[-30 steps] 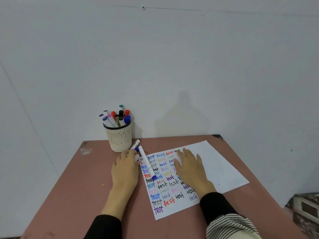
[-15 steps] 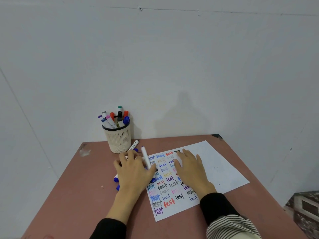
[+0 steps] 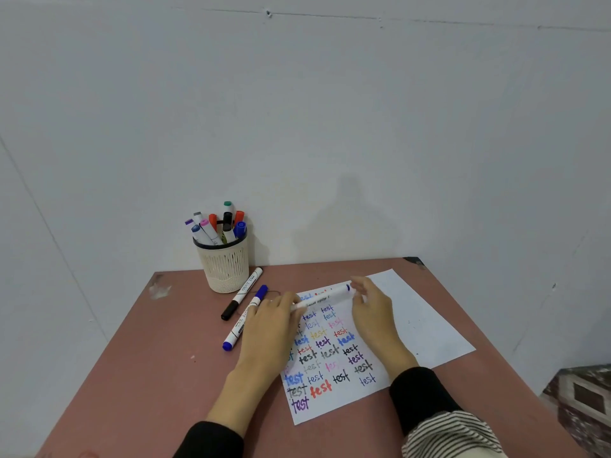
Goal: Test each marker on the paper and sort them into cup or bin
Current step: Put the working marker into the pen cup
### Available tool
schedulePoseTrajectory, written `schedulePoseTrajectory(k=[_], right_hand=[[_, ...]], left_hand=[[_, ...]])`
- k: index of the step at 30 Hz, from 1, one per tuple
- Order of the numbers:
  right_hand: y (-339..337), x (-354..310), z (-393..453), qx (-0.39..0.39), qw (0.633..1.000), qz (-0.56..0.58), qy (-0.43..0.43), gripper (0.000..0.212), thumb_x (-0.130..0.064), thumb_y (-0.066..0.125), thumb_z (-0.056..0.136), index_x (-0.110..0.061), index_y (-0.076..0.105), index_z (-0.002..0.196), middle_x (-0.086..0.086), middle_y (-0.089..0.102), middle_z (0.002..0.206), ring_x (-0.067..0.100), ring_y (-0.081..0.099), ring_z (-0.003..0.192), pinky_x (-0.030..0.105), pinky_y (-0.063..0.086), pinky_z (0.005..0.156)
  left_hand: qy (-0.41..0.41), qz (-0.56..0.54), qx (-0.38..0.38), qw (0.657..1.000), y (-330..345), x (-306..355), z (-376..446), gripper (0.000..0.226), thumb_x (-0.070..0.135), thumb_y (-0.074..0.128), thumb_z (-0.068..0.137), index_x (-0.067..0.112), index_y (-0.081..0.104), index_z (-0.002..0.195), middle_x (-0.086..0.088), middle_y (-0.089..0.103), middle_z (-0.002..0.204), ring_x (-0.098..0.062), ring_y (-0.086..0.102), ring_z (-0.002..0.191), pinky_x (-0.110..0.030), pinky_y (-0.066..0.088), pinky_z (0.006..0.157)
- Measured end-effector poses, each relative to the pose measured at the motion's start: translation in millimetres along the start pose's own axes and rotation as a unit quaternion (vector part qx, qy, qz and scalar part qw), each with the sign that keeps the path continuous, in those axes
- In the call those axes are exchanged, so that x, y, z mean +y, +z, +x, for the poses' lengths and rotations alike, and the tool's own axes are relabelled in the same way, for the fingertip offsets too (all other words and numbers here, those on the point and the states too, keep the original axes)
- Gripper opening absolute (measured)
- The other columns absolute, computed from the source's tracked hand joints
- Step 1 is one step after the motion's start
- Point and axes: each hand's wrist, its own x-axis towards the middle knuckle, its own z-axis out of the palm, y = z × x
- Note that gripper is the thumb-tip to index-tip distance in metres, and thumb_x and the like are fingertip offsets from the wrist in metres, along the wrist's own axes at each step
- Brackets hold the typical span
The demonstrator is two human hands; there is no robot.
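- Head view: the left hand [image 3: 269, 328] gripped one end of a white marker [image 3: 322, 297], which lay across the top of the paper [image 3: 413, 325], just above it or on it; I could not tell which.
- The right hand [image 3: 372, 312] pinched the marker's other end, at its blue cap [image 3: 348, 287].
- The paper lay on the pinkish counter [image 3: 148, 375], its near part covered with rows of the word "test" in many colours.
- A white mesh cup [image 3: 224, 266] stood at the counter's far edge by the wall, holding several capped markers upright.
- A black-capped marker [image 3: 243, 293] and a blue-capped marker [image 3: 246, 317] lay side by side on the counter, between the cup and the left hand.
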Motion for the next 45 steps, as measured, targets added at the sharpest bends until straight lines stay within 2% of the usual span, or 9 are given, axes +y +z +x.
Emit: schedulePoseTrajectory(k=[4, 8, 14, 20, 24, 27, 34, 39, 45], right_hand=[[-8.6, -9.4, 1.9, 0.01, 0.985, 0.168, 0.02, 0.022, -0.017, 0.047, 0.1, -0.019, 0.067, 0.107, -0.003, 0.068, 0.09, 0.012, 0.061, 0.082, 0.022, 0.044, 0.069], [-13.5, -10.7, 1.9, -0.043, 0.971, 0.231, 0.033, 0.01, -0.018, 0.06, 0.095, -0.01, 0.066, 0.094, 0.0, 0.061, 0.065, 0.012, 0.051, 0.058, 0.021, 0.042, 0.054], [-18.0, -14.3, 3.9, -0.04, 0.954, 0.289, 0.071, 0.025, -0.024, 0.061, 0.095, -0.009, 0.057, 0.074, 0.001, 0.051, 0.06, 0.011, 0.041, 0.051, 0.019, 0.035, 0.047], [-18.0, -14.8, 3.0, -0.055, 0.951, 0.297, 0.062, 0.026, -0.025, 0.062, 0.094, -0.008, 0.058, 0.075, 0.001, 0.052, 0.059, 0.012, 0.041, 0.052, 0.019, 0.036, 0.048], [-19.4, -15.1, 4.1, -0.044, 0.929, 0.359, 0.075, 0.022, -0.02, 0.065, 0.092, -0.009, 0.058, 0.075, 0.001, 0.05, 0.059, 0.01, 0.04, 0.052, 0.021, 0.034, 0.052], [-21.8, -15.9, 5.2, -0.044, 0.907, 0.409, 0.09, 0.025, -0.019, 0.065, 0.091, -0.01, 0.054, 0.071, 0.002, 0.046, 0.058, 0.01, 0.037, 0.049, 0.023, 0.031, 0.054], [-9.1, -19.5, -0.6, -0.127, 0.914, 0.37, 0.108, 0.028, -0.026, 0.064, 0.092, -0.012, 0.055, 0.069, 0.003, 0.036, 0.053, 0.012, 0.029, 0.044, 0.024, 0.024, 0.047], [-7.0, -19.4, -3.0, -0.124, 0.927, 0.34, 0.093, 0.029, -0.019, 0.059, 0.095, -0.011, 0.047, 0.07, 0.004, 0.03, 0.055, 0.012, 0.025, 0.045, 0.02, 0.028, 0.043], [-4.7, -20.3, -2.8, -0.106, 0.931, 0.333, 0.1, 0.03, -0.015, 0.056, 0.096, -0.011, 0.046, 0.069, 0.003, 0.027, 0.055, 0.014, 0.022, 0.046, 0.021, 0.027, 0.041]], left_hand=[[-0.006, -0.164, 0.017, 0.986, -2.4, -2.9, 2.6, 0.022, 0.04, 0.048, 0.098, 0.031, 0.06, 0.115, 0.018, 0.064, 0.103, -0.001, 0.057, 0.095, -0.025, 0.046, 0.082], [-0.057, -0.362, -0.004, 0.93, -10.5, -4.0, 2.2, 0.021, 0.022, 0.07, 0.087, 0.028, 0.066, 0.107, 0.016, 0.069, 0.099, 0.001, 0.064, 0.087, -0.013, 0.048, 0.07], [-0.086, -0.412, 0.034, 0.907, -9.8, -11.8, 5.0, 0.033, 0.013, 0.074, 0.083, 0.032, 0.065, 0.108, 0.016, 0.07, 0.093, -0.005, 0.066, 0.092, -0.024, 0.055, 0.077], [-0.09, -0.496, 0.052, 0.862, -15.6, -6.6, 7.1, 0.018, 0.007, 0.069, 0.085, 0.011, 0.067, 0.102, 0.003, 0.073, 0.093, -0.008, 0.068, 0.088, -0.017, 0.053, 0.07], [-0.006, -0.305, 0.02, 0.952, -15.0, -11.6, 0.5, 0.006, 0.024, 0.063, 0.092, 0.03, 0.062, 0.093, 0.016, 0.067, 0.088, -0.004, 0.062, 0.081, -0.023, 0.052, 0.068], [0.045, -0.169, -0.012, 0.985, -9.6, -7.9, -4.3, 0.011, 0.038, 0.046, 0.099, 0.032, 0.052, 0.106, 0.018, 0.057, 0.098, 0.0, 0.053, 0.088, -0.02, 0.045, 0.071], [0.083, -0.066, -0.081, 0.991, -1.6, 14.2, -7.8, 0.023, 0.05, 0.024, 0.101, 0.031, 0.033, 0.091, 0.008, 0.047, 0.073, -0.009, 0.042, 0.062, -0.024, 0.028, 0.053], [0.09, 0.043, -0.102, 0.99, -1.9, 15.9, -7.1, 0.039, 0.052, 0.017, 0.101, 0.022, 0.037, 0.087, 0.003, 0.051, 0.066, -0.019, 0.052, 0.068, -0.028, 0.021, 0.062], [0.075, 0.029, -0.121, 0.989, 2.4, 22.4, -5.5, 0.045, 0.056, 0.014, 0.098, 0.023, 0.038, 0.08, 0.005, 0.045, 0.062, -0.016, 0.049, 0.064, -0.035, 0.042, 0.065]])
